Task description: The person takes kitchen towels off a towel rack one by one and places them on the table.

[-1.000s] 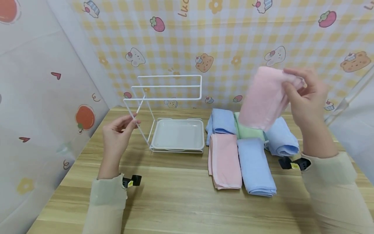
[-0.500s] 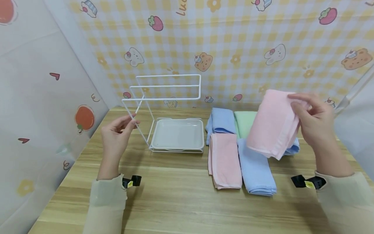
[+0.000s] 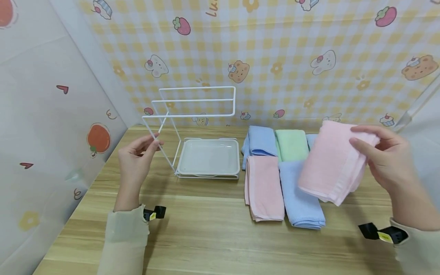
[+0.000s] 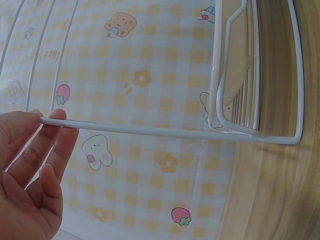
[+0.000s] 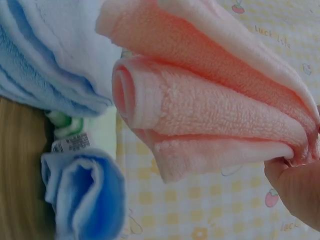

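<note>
At the left, my left hand (image 3: 137,154) pinches the side bar of a white wire rack (image 3: 194,115) between thumb and fingers; the left wrist view shows the fingertips at the bar's upper end. My right hand (image 3: 388,160) grips a folded pink towel (image 3: 335,160) by its right edge and holds it up over the other towels. Seen from the right wrist, the held pink towel (image 5: 215,100) hangs in loose layers. Below it lie a blue towel (image 3: 300,198), a second pink towel (image 3: 264,191), a green towel (image 3: 292,145) and another blue towel (image 3: 262,141).
A pale shallow tray (image 3: 209,156) sits in the rack's base. The folded towels lie in two rows on the wooden table (image 3: 206,236), right of the rack. Behind stands a yellow checked backdrop (image 3: 275,46), with a white panel (image 3: 51,126) on the left.
My right hand has brought the pink towel lower and to the right, from up near the backdrop to over the blue towels. My left hand stays on the rack.
</note>
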Tool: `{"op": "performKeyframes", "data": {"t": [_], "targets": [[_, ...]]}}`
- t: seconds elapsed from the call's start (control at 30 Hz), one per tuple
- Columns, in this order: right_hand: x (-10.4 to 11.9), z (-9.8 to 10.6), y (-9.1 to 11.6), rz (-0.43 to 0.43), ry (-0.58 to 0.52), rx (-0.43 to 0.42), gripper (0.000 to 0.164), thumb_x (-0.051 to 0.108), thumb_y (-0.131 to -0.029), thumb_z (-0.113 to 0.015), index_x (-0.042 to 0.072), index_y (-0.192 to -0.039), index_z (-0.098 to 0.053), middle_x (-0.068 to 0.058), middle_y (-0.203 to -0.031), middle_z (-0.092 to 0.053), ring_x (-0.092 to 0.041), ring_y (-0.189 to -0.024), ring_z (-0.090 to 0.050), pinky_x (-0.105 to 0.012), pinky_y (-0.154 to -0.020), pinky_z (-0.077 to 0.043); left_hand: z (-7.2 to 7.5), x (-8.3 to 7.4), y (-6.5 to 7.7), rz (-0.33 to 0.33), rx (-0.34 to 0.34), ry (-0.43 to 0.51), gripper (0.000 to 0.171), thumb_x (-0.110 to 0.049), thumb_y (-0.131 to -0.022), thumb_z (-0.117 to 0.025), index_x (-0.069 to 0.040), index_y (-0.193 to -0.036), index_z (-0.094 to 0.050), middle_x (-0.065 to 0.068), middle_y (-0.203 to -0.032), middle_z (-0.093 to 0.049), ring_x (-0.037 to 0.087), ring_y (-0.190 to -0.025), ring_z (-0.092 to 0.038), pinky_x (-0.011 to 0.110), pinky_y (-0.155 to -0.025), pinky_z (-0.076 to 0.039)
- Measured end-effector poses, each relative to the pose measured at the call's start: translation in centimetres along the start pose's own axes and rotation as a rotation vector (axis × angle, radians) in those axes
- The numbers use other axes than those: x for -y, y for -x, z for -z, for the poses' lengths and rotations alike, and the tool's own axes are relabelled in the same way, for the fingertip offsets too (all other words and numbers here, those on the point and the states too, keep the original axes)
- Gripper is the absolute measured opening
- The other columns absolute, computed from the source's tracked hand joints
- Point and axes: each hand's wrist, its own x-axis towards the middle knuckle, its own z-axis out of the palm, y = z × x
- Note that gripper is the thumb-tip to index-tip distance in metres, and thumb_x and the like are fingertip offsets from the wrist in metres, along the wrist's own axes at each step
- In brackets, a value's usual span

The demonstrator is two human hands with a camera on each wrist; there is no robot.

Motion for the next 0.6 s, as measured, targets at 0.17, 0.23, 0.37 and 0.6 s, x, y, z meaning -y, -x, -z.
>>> {"op": "performKeyframes", "data": {"t": [0.17, 0.23, 0.37, 0.6], "targets": [[1.2, 1.9, 0.8, -0.009, 0.034, 0.104, 0.038, -0.033, -0.087, -0.04, -0.018, -0.116, -0.06, -0.014, -0.113, -0.063, -0.018, -0.082, -0.072, -0.025, -0.059, -0.059, 0.0, 0.2, 0.0, 0.0, 0.007, -0.004, 0.02, -0.008, -0.091, -0.072, -0.003, -0.109, -0.076, -0.016, -0.082, -0.075, -0.005, -0.071, -0.068, 0.009, -0.053, -0.047], [1.5, 2.7, 1.1, -0.018, 0.039, 0.151, 0.04, -0.034, -0.087, -0.038, -0.018, -0.116, -0.06, -0.014, -0.112, -0.064, -0.018, -0.081, -0.072, -0.026, -0.057, -0.059, 0.0, 0.3, -0.1, -0.008, 0.009, -0.003, 0.019, -0.008, -0.091, -0.072, -0.003, -0.109, -0.076, -0.02, -0.08, -0.074, -0.005, -0.071, -0.067, 0.009, -0.052, -0.046], [2.0, 3.9, 1.9, -0.066, 0.091, 0.204, 0.042, -0.034, -0.087, -0.037, -0.016, -0.117, -0.061, -0.013, -0.11, -0.065, -0.018, -0.077, -0.073, -0.028, -0.053, -0.058, 0.0, 0.2, 0.0, -0.014, 0.009, 0.001, 0.018, -0.009, -0.092, -0.071, -0.003, -0.108, -0.076, -0.029, -0.078, -0.069, -0.005, -0.071, -0.068, 0.009, -0.052, -0.046], [2.2, 5.9, 3.5, -0.229, 0.193, 0.202, 0.044, -0.029, -0.09, -0.041, -0.005, -0.118, -0.065, -0.007, -0.107, -0.067, -0.018, -0.075, -0.072, -0.032, -0.049, -0.057, 0.1, 0.2, -0.1, 0.007, 0.015, -0.007, 0.02, -0.01, -0.092, -0.071, -0.003, -0.11, -0.075, -0.029, -0.078, -0.069, -0.005, -0.072, -0.069, 0.009, -0.054, -0.048]]}}
